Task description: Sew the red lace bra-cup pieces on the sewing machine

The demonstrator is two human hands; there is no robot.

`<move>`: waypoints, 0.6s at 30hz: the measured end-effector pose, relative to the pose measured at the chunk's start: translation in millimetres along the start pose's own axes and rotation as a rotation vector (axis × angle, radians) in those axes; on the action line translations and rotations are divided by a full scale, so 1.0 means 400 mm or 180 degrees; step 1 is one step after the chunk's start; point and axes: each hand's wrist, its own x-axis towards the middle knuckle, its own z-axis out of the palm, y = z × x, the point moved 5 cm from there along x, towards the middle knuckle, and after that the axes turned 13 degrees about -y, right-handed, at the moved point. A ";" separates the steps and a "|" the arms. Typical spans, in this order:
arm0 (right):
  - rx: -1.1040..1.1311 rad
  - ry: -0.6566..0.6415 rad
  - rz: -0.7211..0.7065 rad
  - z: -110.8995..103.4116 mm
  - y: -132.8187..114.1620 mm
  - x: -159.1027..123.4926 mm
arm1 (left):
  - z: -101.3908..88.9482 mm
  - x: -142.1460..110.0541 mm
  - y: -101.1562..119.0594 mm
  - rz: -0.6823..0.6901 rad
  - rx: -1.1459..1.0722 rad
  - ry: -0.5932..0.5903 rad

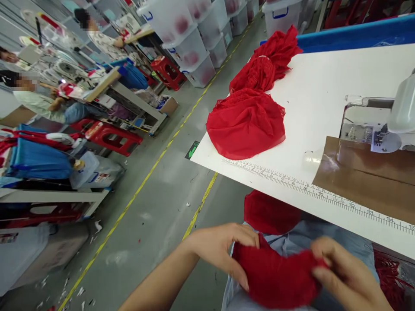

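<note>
Head view: the red cloth (275, 274) hangs between the person's left hand (223, 250) and right hand (348, 274), above the light-blue lap (233, 298). The left fingers pinch its left end, thumb in front and the others over the top; the right fingers, somewhat blurred, pinch the opposite end between thumb and forefinger. Gripping both ends probably spreads the piece and makes its rim easy to handle, while the lap seems to serve as a rest below.

A red piece (271, 214) shows just beyond, by the table's near edge; what bears it is partly hidden. On the table (319, 99), a pile (246, 125) sits at the left corner, with a gathered bundle (272, 65) touching it behind, likely put there for reach and away from the machine (405, 106). A brown sheet (366, 177) lies before the machine, perhaps as a cover.

The printed ruler (292, 183) runs along the near edge, which slants above both hands and limits lifting straight up, more so on the right. To the left, past the table corner, open floor (145, 242) leaves the left elbow free to swing. White tabletop separates pile from machine.
</note>
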 end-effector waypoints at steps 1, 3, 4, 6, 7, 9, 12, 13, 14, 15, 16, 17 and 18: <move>0.0548 0.0105 0.0306 -0.006 0.036 0.019 | -0.017 -0.006 -0.015 -0.0079 -0.0236 0.0214; 0.1554 0.0326 0.0800 -0.007 0.107 0.056 | -0.057 -0.014 -0.045 -0.0345 -0.0359 0.1031; 0.1875 0.0436 0.0921 -0.005 0.138 0.073 | -0.074 -0.018 -0.058 -0.0454 -0.0276 0.1477; 0.2203 0.0666 0.1057 -0.006 0.191 0.098 | -0.090 -0.014 -0.082 -0.0600 -0.0083 0.1956; 0.2274 0.0771 0.1096 -0.009 0.213 0.106 | -0.092 -0.005 -0.095 -0.0648 -0.0046 0.1950; 0.2316 0.0899 0.1110 -0.020 0.245 0.115 | -0.082 0.019 -0.120 -0.0724 -0.0071 0.1531; 0.2307 0.0995 0.1064 -0.039 0.262 0.122 | -0.045 0.057 -0.133 -0.0544 0.0021 0.0555; 0.2304 0.1016 0.1037 -0.042 0.261 0.124 | -0.028 0.069 -0.131 -0.0454 0.0169 0.0302; 0.2299 0.1028 0.1011 -0.044 0.258 0.125 | -0.013 0.081 -0.127 -0.0392 0.0411 0.0184; 0.2294 0.1024 0.0990 -0.043 0.252 0.126 | 0.000 0.092 -0.125 -0.0381 0.0725 0.0216; 0.2291 0.1005 0.0976 -0.041 0.246 0.126 | 0.010 0.103 -0.123 -0.0406 0.1054 0.0372; 0.2287 0.0975 0.0968 -0.038 0.239 0.125 | 0.019 0.113 -0.122 -0.0430 0.1332 0.0618; 0.2282 0.0938 0.0963 -0.034 0.231 0.123 | 0.026 0.122 -0.123 -0.0426 0.1539 0.0904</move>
